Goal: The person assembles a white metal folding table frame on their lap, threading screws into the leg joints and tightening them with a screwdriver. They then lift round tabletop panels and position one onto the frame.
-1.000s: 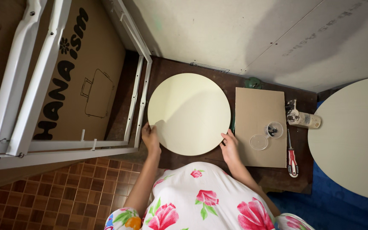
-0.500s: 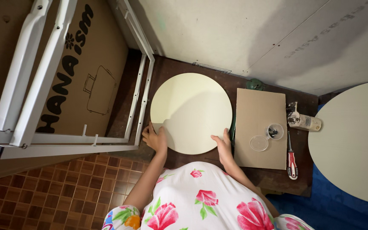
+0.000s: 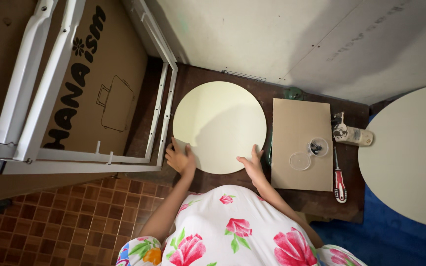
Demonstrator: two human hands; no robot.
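Observation:
A pale cream round board lies flat on a dark brown low table. My left hand rests on the board's near-left rim, fingers spread over the edge. On the near-right rim lies my right hand, also flat with fingers apart. Neither hand closes around the board. A white floral dress covers my lap below.
A white metal frame lies on a brown cardboard box at left. Right of the board sit a cardboard sheet with a small clear cup and lid, a red-handled screwdriver, a glue tube, and a second round board.
The round board has slid slightly right and towards me. Both hands moved lower along its near rim, closer together.

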